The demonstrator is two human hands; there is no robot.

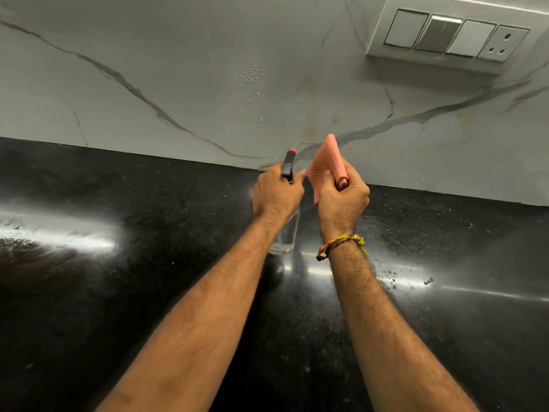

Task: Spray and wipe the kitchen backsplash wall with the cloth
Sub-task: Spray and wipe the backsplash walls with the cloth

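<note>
The dark tabletop [148, 292] is seen nearest, wet and glossy in patches. Above it the spray bottle [285, 230] is gripped at the neck by the left hand [274, 194], nozzle aimed at the wall. Just beside it the pink cloth [323, 165] is held bunched in the right hand [341, 200], fingers curled round it. Beyond, droplets [252, 75] are noted on the marble backsplash [178, 69], left of the switch panel [454, 34]. Judged: spraying is under way; wetting should be kept off the switch panel, then droplets wiped in overlapping strokes before they run.

No readable text, label or number anywhere.
</note>
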